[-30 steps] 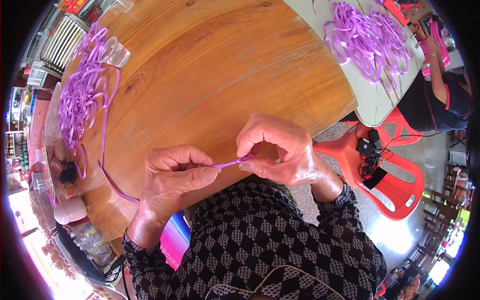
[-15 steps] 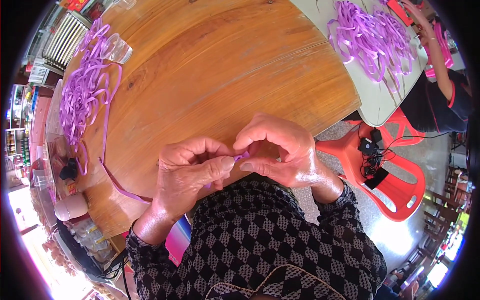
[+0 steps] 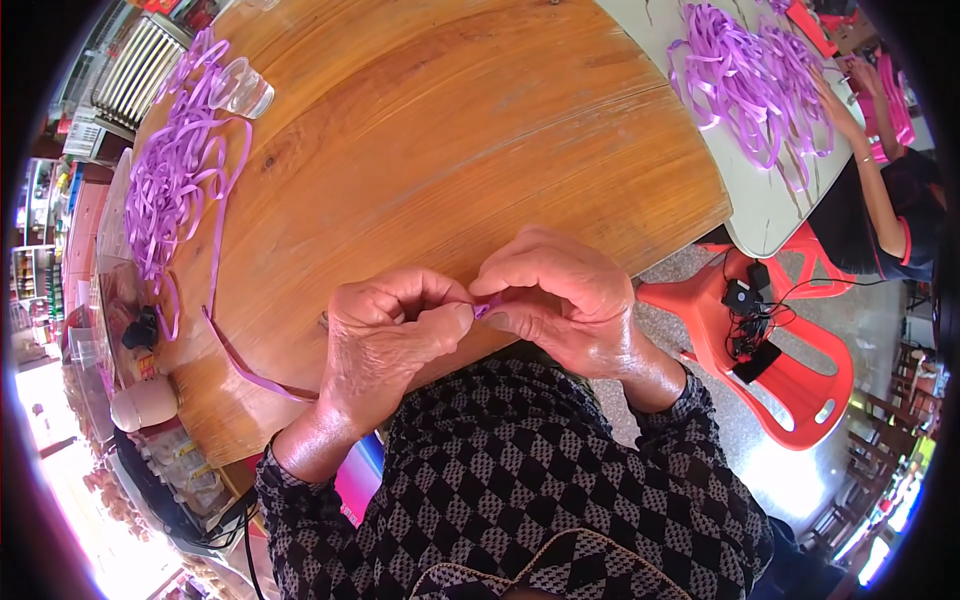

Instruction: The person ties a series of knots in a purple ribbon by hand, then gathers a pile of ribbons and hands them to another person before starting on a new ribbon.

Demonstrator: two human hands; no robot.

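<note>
Between my hands, just above the table's near edge, is a small folded bit of purple ribbon [image 3: 484,308]. My left hand [image 3: 395,335] pinches it between thumb and forefinger. From the other side my right hand [image 3: 565,305] grips it too, thumb and fingertips closed on it. Most of this bit is hidden by my fingers. A strand of the same ribbon [image 3: 240,368] runs under my left wrist and leads back to a loose purple ribbon pile [image 3: 175,190] at the table's left side.
A clear plastic cup [image 3: 243,90] lies tipped beside the pile on the wooden table [image 3: 430,150]. Another ribbon heap [image 3: 745,85] covers part of a pale table at far right, where a co-worker's arm [image 3: 868,165] reaches in. A red plastic chair [image 3: 790,370] holds black cables.
My fingertips have drawn closer together around the ribbon, so less of it shows. At the far right, the co-worker's arm has moved down and nearer to the ribbon heap.
</note>
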